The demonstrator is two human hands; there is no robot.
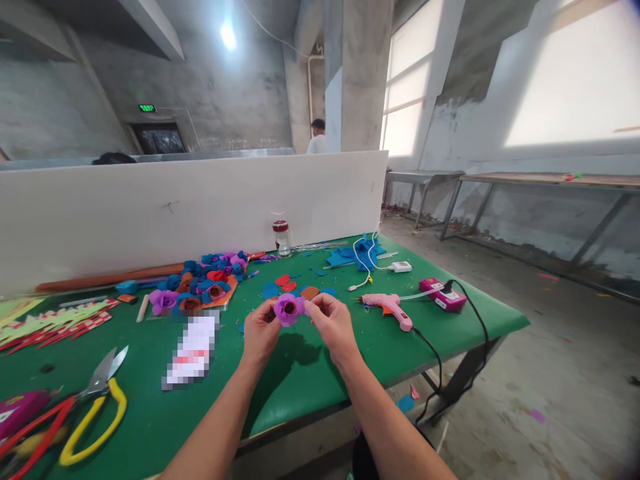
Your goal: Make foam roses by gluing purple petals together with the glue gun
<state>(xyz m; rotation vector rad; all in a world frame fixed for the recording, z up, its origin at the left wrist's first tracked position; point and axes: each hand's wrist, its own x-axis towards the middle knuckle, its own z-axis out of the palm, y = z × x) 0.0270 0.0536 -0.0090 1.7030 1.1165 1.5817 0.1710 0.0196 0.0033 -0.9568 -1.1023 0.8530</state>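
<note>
A small purple flower (289, 309) with a dark centre is held above the green table (285, 393). My left hand (261, 331) pinches its left side. My right hand (331, 325) has its fingers closed at the flower's right side, on a purple petal. Just beyond the hands lie red petals (286, 283), a brown piece (309, 293) and blue pieces. To the right of my right hand, a pink glue gun (393, 308) rests on the table. A pile of purple, blue and brown flowers (205, 283) lies to the left.
Yellow-handled scissors (103, 400) and red-handled pliers (43, 427) lie at the left front. A lidded glass jar (283, 240) stands near the white board (200, 207). A purple box (443, 295) with a black cord is at right. A person (317, 139) stands beyond the board.
</note>
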